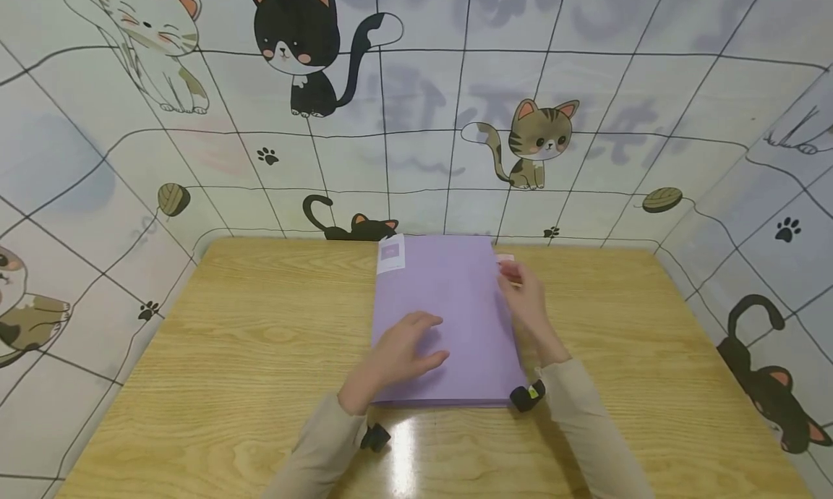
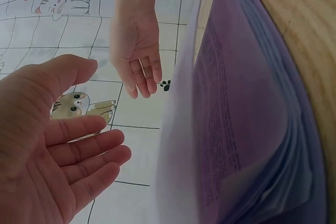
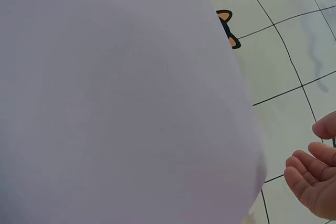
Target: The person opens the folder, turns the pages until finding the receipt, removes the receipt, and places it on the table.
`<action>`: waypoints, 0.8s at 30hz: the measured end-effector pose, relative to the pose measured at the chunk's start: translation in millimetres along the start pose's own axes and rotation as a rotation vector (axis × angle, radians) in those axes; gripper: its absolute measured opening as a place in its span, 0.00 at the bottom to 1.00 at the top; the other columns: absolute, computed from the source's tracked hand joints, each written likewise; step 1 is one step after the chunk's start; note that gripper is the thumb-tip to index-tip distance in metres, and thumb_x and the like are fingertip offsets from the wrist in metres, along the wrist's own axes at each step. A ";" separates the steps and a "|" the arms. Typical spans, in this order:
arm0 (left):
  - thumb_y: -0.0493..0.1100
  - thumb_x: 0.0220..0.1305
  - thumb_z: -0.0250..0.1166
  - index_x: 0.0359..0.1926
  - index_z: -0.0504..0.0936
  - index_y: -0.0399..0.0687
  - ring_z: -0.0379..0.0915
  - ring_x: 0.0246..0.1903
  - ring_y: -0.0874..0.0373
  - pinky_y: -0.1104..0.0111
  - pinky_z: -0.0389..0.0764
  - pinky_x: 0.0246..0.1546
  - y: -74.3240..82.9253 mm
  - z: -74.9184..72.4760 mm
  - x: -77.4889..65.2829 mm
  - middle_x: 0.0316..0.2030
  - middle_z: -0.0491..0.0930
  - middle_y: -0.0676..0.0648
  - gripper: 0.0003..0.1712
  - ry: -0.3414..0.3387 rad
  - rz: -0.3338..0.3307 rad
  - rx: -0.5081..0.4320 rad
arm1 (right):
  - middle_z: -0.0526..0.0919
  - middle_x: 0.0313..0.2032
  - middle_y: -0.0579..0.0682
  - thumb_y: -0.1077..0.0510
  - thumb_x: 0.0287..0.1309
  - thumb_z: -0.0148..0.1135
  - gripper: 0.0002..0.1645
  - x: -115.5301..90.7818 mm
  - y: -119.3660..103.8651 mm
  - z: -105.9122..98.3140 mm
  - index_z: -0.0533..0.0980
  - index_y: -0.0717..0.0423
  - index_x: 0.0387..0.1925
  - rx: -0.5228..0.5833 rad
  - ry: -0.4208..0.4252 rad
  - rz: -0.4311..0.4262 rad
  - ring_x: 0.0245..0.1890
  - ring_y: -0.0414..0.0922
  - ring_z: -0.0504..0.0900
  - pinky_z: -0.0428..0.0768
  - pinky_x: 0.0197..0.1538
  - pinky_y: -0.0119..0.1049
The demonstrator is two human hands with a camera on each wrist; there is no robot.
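Note:
A closed purple folder (image 1: 449, 275) lies on the table, a white label (image 1: 391, 253) at its upper left corner. Over its front cover is my left hand (image 1: 400, 347), fingers spread and loosely bent, holding nothing. In the left wrist view the folder's stacked plastic sleeves (image 2: 294, 182) show from the side, printed text faintly visible through one. My right hand (image 1: 528, 300) is at the folder's right edge, beside a small pinkish tab (image 1: 505, 257). The right wrist view is mostly filled by the purple cover (image 3: 121, 103); the right hand (image 3: 317, 182) there has relaxed fingers, apart from the cover.
The wooden table (image 1: 280, 304) extends on both sides of the folder. Behind and beside it hangs a white gridded backdrop (image 1: 416, 159) printed with cartoon cats and paw marks. Small black devices (image 1: 375, 437) are worn at both wrists.

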State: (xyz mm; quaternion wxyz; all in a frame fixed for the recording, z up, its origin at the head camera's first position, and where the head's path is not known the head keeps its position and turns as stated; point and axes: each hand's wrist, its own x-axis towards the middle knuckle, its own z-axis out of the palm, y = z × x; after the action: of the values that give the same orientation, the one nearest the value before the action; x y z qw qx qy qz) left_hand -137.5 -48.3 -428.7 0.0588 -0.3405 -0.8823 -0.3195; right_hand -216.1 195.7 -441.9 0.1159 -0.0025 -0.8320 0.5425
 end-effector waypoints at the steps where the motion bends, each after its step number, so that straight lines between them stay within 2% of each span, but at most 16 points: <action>1: 0.48 0.53 0.68 0.53 0.74 0.35 0.71 0.53 0.49 0.61 0.72 0.55 0.5 1.3 -0.7 0.51 0.76 0.40 0.29 0.000 0.006 0.000 | 0.76 0.47 0.66 0.69 0.60 0.54 0.18 0.2 1.1 -0.3 0.71 0.71 0.51 0.006 0.003 0.023 0.48 0.56 0.75 0.75 0.53 0.45; 6: 0.47 0.51 0.70 0.53 0.75 0.35 0.71 0.52 0.50 0.63 0.71 0.55 3.7 9.2 -2.3 0.49 0.77 0.41 0.30 -0.006 0.042 -0.004 | 0.77 0.47 0.61 0.66 0.61 0.53 0.16 1.7 5.7 -1.4 0.73 0.65 0.50 0.046 0.009 0.153 0.45 0.47 0.74 0.74 0.46 0.30; 9: 0.46 0.49 0.71 0.51 0.75 0.35 0.72 0.51 0.50 0.64 0.72 0.54 8.5 15.0 -2.3 0.48 0.77 0.41 0.30 -0.015 0.080 0.003 | 0.77 0.46 0.60 0.66 0.61 0.53 0.16 2.9 8.6 -1.7 0.72 0.66 0.50 0.125 0.009 0.209 0.42 0.42 0.74 0.74 0.42 0.24; 13: 0.47 0.48 0.71 0.50 0.75 0.36 0.71 0.51 0.51 0.65 0.72 0.54 17.4 25.2 -2.7 0.48 0.76 0.42 0.30 -0.046 0.101 0.018 | 0.76 0.43 0.58 0.69 0.61 0.52 0.16 4.1 12.3 -2.5 0.71 0.70 0.51 0.222 0.009 0.238 0.38 0.38 0.75 0.76 0.42 0.24; 19: 0.48 0.47 0.72 0.52 0.75 0.38 0.70 0.51 0.53 0.68 0.73 0.53 27.7 40.0 -2.2 0.49 0.75 0.44 0.32 -0.074 0.122 0.031 | 0.77 0.40 0.54 0.69 0.62 0.51 0.18 3.7 14.9 -5.7 0.68 0.73 0.54 0.319 -0.007 0.290 0.39 0.38 0.78 0.77 0.47 0.28; 24: 0.48 0.49 0.72 0.53 0.75 0.38 0.70 0.51 0.54 0.70 0.72 0.53 37.5 48.0 -0.6 0.50 0.74 0.44 0.31 -0.108 0.110 0.042 | 0.77 0.39 0.51 0.70 0.63 0.49 0.20 2.9 18.5 -10.0 0.65 0.74 0.55 0.364 -0.033 0.328 0.38 0.35 0.78 0.77 0.48 0.28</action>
State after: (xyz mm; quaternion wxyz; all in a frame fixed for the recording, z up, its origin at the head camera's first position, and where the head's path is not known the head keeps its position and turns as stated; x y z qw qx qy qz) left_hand -107.7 1.5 -447.1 0.0358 -0.4037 -0.8707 -0.2785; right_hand -219.2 212.7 -454.3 0.0115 -0.1078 -0.7108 0.6950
